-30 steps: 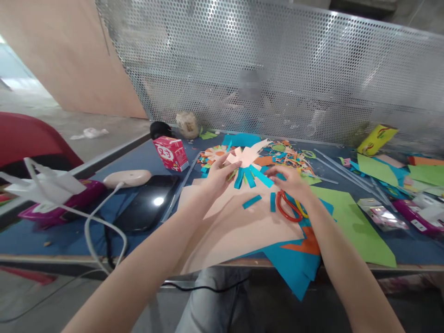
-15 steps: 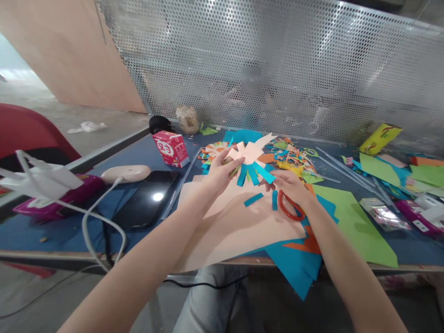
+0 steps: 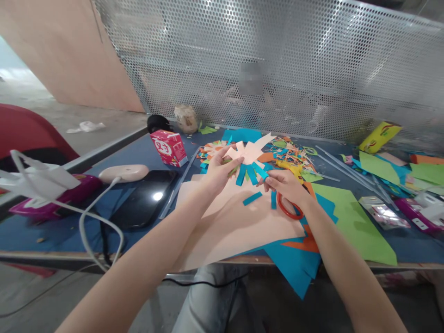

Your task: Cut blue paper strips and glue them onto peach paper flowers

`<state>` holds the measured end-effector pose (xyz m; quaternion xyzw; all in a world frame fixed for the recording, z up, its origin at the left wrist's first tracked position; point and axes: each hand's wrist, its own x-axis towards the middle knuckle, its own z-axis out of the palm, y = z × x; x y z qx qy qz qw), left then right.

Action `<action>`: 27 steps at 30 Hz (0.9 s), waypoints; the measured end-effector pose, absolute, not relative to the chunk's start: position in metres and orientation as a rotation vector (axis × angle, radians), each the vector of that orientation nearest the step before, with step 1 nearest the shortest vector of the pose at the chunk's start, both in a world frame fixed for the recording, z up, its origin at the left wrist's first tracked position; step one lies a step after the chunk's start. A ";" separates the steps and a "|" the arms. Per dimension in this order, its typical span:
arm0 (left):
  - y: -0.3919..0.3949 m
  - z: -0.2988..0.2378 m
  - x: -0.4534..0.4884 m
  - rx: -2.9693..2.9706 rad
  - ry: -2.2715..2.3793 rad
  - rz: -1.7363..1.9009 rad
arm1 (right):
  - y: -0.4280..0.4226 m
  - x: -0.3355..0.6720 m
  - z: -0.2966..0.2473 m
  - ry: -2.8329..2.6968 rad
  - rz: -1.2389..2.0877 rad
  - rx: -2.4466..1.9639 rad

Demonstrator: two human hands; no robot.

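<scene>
Perforated metal screen (image 3: 277,69) behind blue table (image 3: 133,155); plywood wall (image 3: 69,51); red chair (image 3: 24,132) left.

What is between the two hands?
In the head view, blue strips of the paper flower lie between the left hand and the right hand. The left hand holds the flower and the right fingers pinch a strip's end.

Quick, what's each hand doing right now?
Left hand: closed, holding up the peach paper cutout.
Right hand: closed, pinching a blue strip on that cutout.
</scene>
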<state>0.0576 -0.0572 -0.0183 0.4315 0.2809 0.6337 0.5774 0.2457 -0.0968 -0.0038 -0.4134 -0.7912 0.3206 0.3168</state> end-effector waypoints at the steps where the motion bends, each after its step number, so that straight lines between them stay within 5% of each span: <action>1: -0.058 -0.018 0.058 1.013 0.662 1.480 | -0.097 0.245 -0.003 -2.079 0.818 -1.115; 27: -0.062 -0.022 0.060 1.146 0.702 1.449 | -0.097 0.239 -0.004 -1.885 0.671 -1.271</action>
